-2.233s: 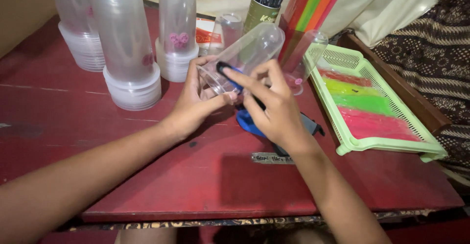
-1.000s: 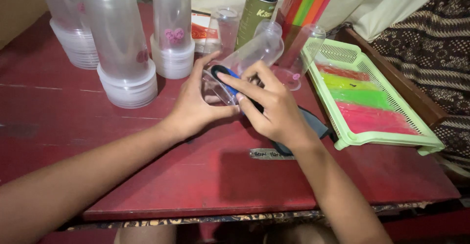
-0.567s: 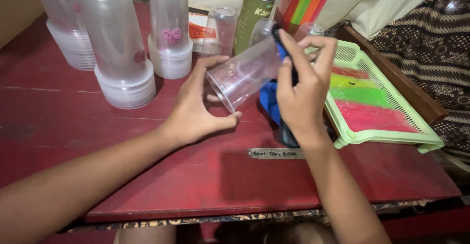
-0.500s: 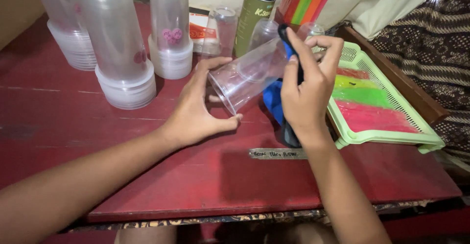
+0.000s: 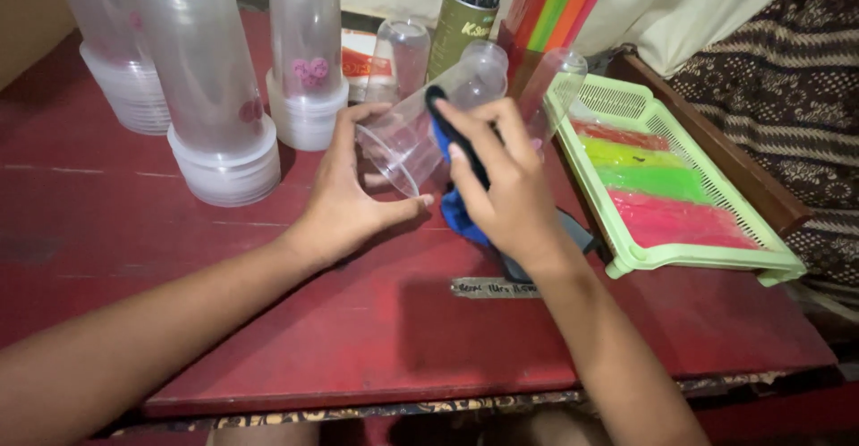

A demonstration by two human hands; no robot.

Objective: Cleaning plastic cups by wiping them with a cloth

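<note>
Cup point(image 5: 420, 124) was the thing both hands were busy with: a clear plastic one, lying tipped over just above the red table point(image 5: 376, 330), its long axis running from the open mouth at lower left, near the person, up to the closed base at upper right, toward the far edge. So the mouth pointed back at the left hand point(image 5: 344, 200), which cradled it from below and from the left, thumb stretched out along the table under the rim, fingers curled up the far side. That grip looked loosely wrapped on the cup, not squeezed tight.

Right hand point(image 5: 506, 195) came at it from the other side, over the top of the wall, fingers pinched together on a dark blue tool point(image 5: 452, 155) whose tip was pressed against the cup's side, about midway along. More blue showed under the palm, but I couldn't tell exactly what the tool was.

Further out: 3 tall stacks of clear cups point(image 5: 210, 97) stood to the left and behind, well apart from the hands. A dark can of pens point(image 5: 467, 16) sat right behind the cup. Off to the right, near the right wrist, was a green tray point(image 5: 707, 254) with red, yellow and green strips lying in it.
</note>
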